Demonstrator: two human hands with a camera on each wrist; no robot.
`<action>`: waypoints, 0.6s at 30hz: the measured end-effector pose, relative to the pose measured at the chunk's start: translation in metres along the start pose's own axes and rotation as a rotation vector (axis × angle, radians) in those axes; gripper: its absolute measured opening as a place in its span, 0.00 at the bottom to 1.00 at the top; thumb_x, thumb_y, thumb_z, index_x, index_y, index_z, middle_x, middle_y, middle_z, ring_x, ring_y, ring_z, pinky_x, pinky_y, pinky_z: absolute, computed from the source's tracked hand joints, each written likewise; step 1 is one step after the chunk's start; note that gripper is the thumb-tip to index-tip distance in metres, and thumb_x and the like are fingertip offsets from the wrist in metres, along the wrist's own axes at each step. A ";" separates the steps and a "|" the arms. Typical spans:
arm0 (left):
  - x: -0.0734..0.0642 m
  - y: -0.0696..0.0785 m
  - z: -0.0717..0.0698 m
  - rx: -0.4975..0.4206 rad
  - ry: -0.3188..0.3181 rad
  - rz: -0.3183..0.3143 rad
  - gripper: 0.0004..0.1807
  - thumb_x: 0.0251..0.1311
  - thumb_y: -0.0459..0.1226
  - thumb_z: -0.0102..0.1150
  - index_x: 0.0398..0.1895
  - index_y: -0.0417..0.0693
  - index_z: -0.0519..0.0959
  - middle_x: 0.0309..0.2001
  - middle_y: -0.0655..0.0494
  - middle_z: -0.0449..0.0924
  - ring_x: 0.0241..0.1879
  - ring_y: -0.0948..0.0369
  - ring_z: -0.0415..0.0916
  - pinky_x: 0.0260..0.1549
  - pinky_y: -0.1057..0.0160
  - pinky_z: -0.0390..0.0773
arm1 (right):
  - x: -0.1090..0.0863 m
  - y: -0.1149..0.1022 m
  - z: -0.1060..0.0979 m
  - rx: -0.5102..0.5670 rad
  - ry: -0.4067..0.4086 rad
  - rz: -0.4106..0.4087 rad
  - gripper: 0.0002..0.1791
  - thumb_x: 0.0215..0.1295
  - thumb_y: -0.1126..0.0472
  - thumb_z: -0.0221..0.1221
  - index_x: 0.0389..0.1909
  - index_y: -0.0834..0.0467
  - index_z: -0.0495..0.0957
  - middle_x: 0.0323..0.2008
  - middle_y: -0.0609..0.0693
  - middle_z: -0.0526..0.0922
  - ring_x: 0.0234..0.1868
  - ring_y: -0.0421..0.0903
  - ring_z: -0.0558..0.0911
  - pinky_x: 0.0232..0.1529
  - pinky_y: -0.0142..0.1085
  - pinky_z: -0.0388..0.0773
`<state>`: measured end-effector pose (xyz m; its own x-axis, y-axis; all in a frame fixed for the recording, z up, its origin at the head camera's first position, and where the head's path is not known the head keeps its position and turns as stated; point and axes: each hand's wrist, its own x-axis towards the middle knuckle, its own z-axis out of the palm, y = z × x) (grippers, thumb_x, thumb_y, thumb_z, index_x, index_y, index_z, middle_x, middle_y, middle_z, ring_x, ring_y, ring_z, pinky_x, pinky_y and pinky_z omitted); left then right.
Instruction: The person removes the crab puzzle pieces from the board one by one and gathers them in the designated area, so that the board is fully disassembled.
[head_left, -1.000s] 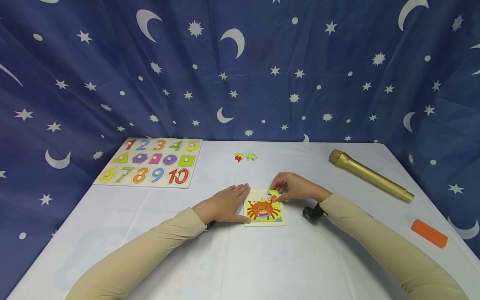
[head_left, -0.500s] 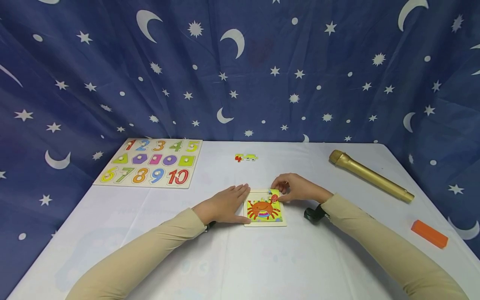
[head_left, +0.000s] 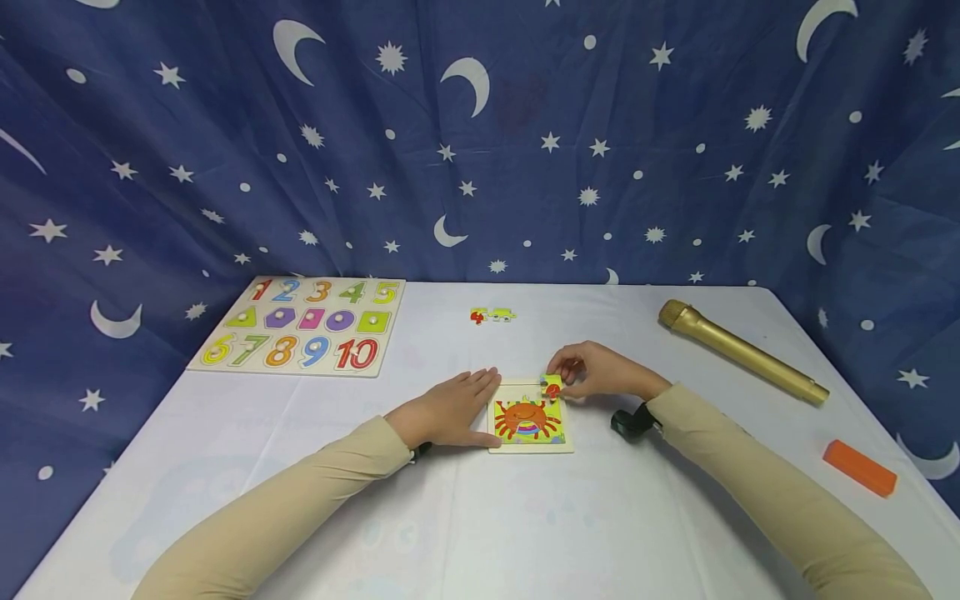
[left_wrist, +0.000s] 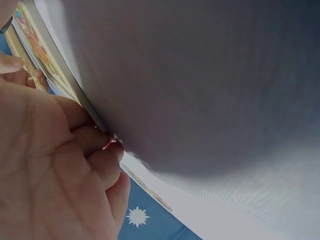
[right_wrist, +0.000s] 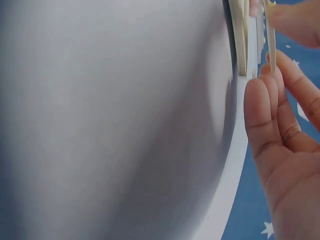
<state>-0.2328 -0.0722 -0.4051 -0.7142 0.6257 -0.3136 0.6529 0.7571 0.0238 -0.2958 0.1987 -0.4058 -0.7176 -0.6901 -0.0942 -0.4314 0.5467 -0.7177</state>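
In the head view a small crab jigsaw puzzle tray (head_left: 512,388) lies mid-table, its lower part filled with an orange crab picture. My left hand (head_left: 450,410) lies along the tray's left edge, fingers extended and touching it. At the upper right corner of the tray, my right hand (head_left: 603,371) pinches a yellow and red puzzle piece (head_left: 552,385) between thumb and fingers. The right wrist view shows this piece (right_wrist: 272,47) edge-on, lifted clear of the tray edge (right_wrist: 240,40). Seen by the left wrist camera, the left fingers (left_wrist: 102,165) meet the tray's side.
Behind the tray lie loose puzzle pieces (head_left: 493,315), yellow and red. A number-and-shape board (head_left: 300,325) stands at the back left. To the right are a gold microphone (head_left: 742,352) and an orange block (head_left: 859,467). A blue star-printed curtain (head_left: 525,167) hangs behind the table.
The right hand has lifted the puzzle piece slightly up and to the right from the tray's upper right corner, and the piece has turned a little. The left hand stays put.
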 end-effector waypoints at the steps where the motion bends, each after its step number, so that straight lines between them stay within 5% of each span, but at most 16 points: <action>1: 0.000 0.000 0.000 0.001 -0.001 0.001 0.53 0.56 0.69 0.43 0.74 0.44 0.44 0.76 0.50 0.42 0.75 0.57 0.41 0.74 0.58 0.47 | 0.000 0.001 -0.001 0.002 -0.001 -0.001 0.16 0.49 0.67 0.68 0.41 0.63 0.79 0.32 0.52 0.80 0.33 0.42 0.76 0.37 0.29 0.79; 18: -0.005 -0.010 0.000 0.040 -0.003 0.022 0.59 0.49 0.73 0.46 0.75 0.48 0.43 0.76 0.54 0.41 0.76 0.57 0.39 0.74 0.58 0.43 | 0.014 0.006 -0.027 0.014 0.078 0.038 0.17 0.54 0.70 0.62 0.46 0.64 0.79 0.43 0.57 0.82 0.38 0.46 0.77 0.50 0.44 0.79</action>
<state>-0.2358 -0.0833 -0.4032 -0.6988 0.6415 -0.3165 0.6779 0.7351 -0.0070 -0.3229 0.2047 -0.3928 -0.7739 -0.6297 -0.0682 -0.3957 0.5648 -0.7242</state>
